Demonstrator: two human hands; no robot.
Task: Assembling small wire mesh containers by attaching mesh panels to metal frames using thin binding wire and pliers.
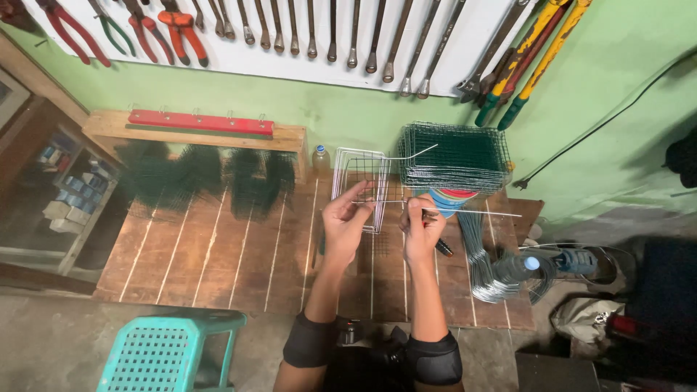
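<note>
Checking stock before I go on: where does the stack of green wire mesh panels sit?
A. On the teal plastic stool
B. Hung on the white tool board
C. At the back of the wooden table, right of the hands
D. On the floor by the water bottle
C: the stack of green wire mesh panels rests on the wooden table by the green wall, beyond the right hand.

The tops of the pliers [156, 29] and wrenches [330, 33] on the wall board are cut off by the upper edge. The long-handled cutters [534, 62] lose their handle ends there too. What the right hand [421, 232] grips is too small to tell, and its fingers hide part of the thin wire [472, 212]. The left hand [345, 221] covers a corner of the white wire frame [359, 181]. The stool [170, 352] runs off the lower edge. Items on the shelf [62, 192] at left are blurred.
</note>
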